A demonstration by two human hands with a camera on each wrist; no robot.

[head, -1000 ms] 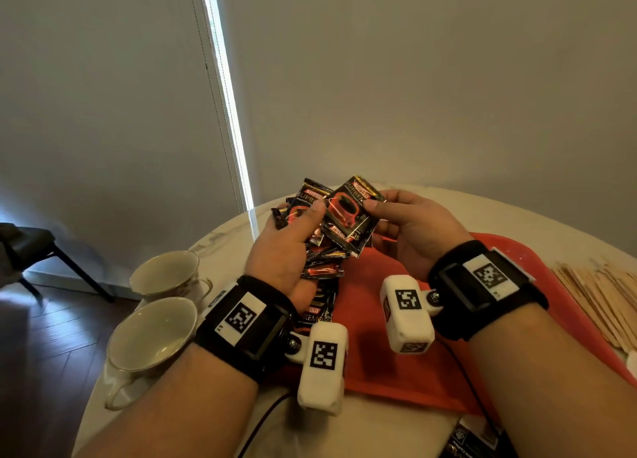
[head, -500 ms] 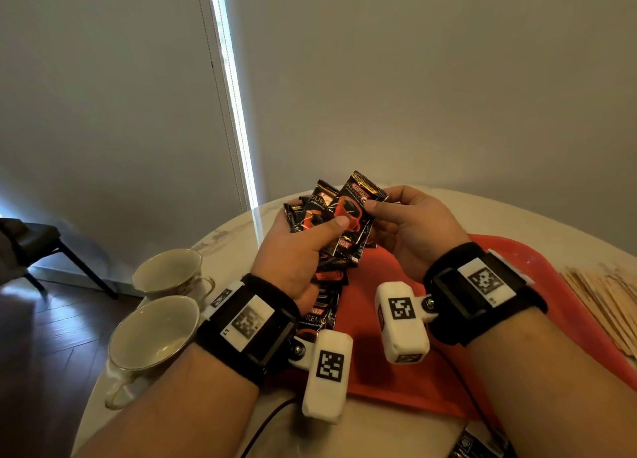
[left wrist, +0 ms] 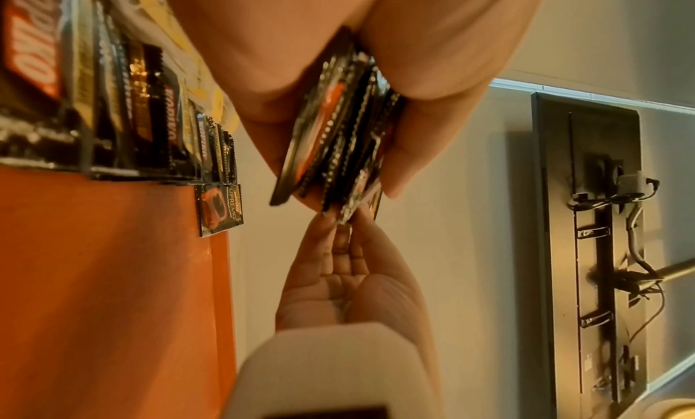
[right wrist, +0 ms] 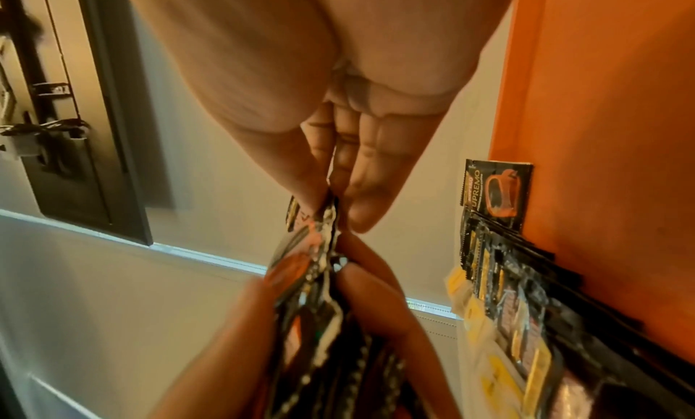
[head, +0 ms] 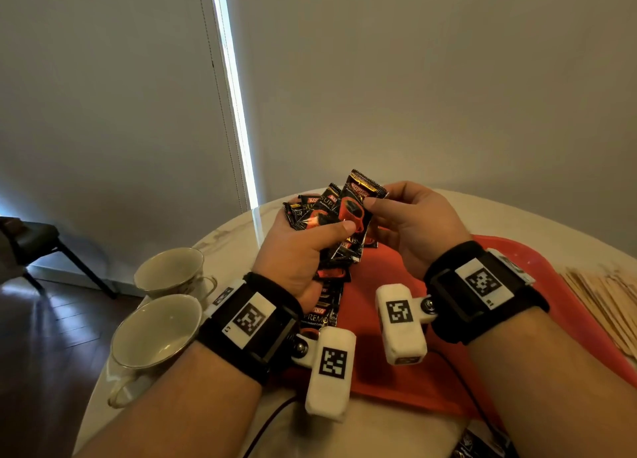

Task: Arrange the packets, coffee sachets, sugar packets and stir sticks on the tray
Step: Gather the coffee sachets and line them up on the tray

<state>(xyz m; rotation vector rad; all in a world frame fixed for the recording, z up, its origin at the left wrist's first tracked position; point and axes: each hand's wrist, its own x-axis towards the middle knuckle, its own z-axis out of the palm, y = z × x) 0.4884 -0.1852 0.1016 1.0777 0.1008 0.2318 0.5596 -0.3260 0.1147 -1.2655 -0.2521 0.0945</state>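
Note:
My left hand grips a fanned stack of black-and-red coffee sachets above the red tray, thumb pressed on the front of the stack. My right hand pinches the edge of the front sachet between thumb and fingers. The left wrist view shows the stack edge-on between my left fingers, with the right hand's fingertips meeting its end. More sachets lie in a row on the tray's left side, also seen as overlapped sachets in the right wrist view. Wooden stir sticks lie right of the tray.
Two empty white cups stand at the left edge of the round marble table. A dark packet lies near the front edge. A black chair stands on the floor at far left.
The held stack has been squared up and raised slightly; the front sachet now stands more upright. The left thumb has slid further across the stack's front.

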